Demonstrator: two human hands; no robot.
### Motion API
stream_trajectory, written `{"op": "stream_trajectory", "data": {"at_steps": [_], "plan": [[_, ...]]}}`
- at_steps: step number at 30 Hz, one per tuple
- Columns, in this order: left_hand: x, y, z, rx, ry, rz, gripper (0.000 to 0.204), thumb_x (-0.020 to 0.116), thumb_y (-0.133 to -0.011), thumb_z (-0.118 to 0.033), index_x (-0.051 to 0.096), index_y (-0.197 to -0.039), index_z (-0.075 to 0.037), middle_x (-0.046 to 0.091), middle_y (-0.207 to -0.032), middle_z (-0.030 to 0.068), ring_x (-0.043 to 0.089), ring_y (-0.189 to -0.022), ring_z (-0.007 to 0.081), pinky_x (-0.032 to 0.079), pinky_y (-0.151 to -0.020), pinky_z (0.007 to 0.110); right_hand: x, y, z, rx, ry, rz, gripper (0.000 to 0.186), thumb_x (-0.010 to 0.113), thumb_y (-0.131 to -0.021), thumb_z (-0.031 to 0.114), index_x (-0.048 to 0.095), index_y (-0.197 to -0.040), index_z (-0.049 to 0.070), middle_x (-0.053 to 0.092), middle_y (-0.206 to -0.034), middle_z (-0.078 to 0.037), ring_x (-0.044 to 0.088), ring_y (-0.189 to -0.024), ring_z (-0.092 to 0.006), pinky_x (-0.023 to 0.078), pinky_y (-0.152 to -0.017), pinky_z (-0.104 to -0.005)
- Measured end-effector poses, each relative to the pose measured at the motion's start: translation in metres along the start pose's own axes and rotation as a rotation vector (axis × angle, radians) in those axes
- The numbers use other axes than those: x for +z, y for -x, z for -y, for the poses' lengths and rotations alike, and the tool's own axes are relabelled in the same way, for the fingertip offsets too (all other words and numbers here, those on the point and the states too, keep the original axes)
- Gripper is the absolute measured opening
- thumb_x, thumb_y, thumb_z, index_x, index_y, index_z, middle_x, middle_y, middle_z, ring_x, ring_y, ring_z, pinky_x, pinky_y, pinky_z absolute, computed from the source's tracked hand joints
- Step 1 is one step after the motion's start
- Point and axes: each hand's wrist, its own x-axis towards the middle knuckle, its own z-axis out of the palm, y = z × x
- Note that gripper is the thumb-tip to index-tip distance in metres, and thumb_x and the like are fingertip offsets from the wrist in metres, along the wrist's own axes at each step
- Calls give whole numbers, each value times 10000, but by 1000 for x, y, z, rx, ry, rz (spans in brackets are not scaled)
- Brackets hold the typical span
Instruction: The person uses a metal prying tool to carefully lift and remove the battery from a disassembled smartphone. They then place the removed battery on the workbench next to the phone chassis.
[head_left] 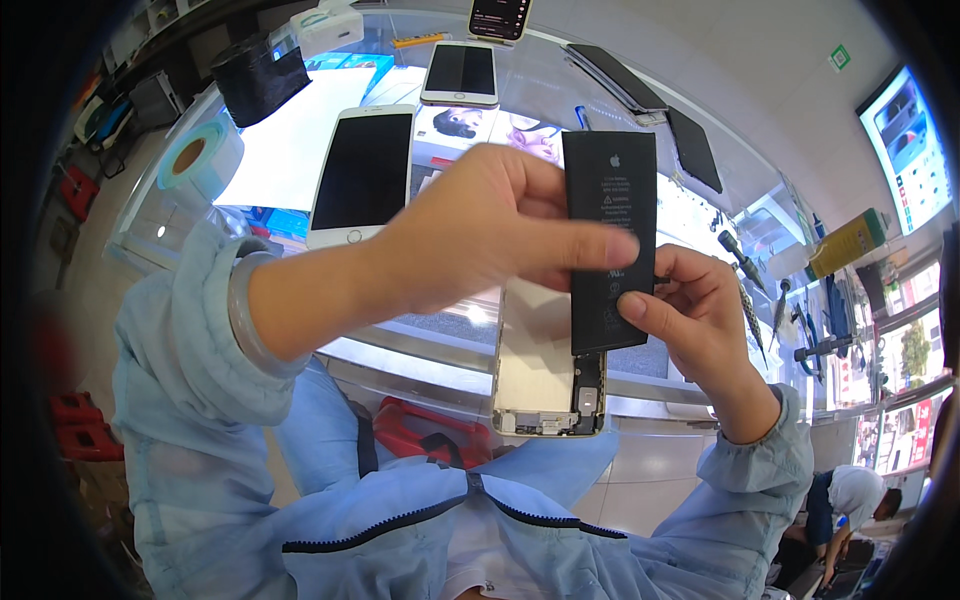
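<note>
A flat black phone battery (pixel 612 180) with small white print is held upright in front of me by both hands. My left hand (pixel 490 225) comes from the left, its thumb across the battery's face and its fingers behind. Lower on the right edge, my right hand (pixel 690 310) pinches the battery between thumb and fingers. Below it lies an opened phone housing (pixel 535 365), pale inside, with a dark strip of parts along its right side. The battery covers part of this housing.
Two white-framed phones (pixel 362 175) lie on the glass counter at the left and back. A tape roll (pixel 195 160) is at far left. Dark phone parts (pixel 693 150), screwdrivers (pixel 742 262) and a yellowish bottle (pixel 850 245) stand rightward. Another person (pixel 850 505) bends at lower right.
</note>
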Motion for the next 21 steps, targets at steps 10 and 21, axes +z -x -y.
{"op": "stream_trajectory", "data": {"at_steps": [10, 21], "plan": [[6, 4, -3, -10, -96, -12, 261, 717, -836, -87, 660, -1066, 24, 702, -947, 110, 687, -829, 148, 580, -716, 276, 6, 3, 8, 99, -32, 43, 274, 726, -805, -13, 641, -1060, -68, 700, -939, -114, 671, -856, -138, 555, -781, -262], [-1, -1, 1, 147, -37, -138, 363, 593, -941, -316, 663, -970, 40, 688, -872, 114, 698, -781, 182, 596, -662, 298, 2, 2, 8, 99, 16, 63, 224, 728, -799, -27, 650, -1004, -74, 698, -911, -107, 664, -827, -125, 551, -752, -255]]}}
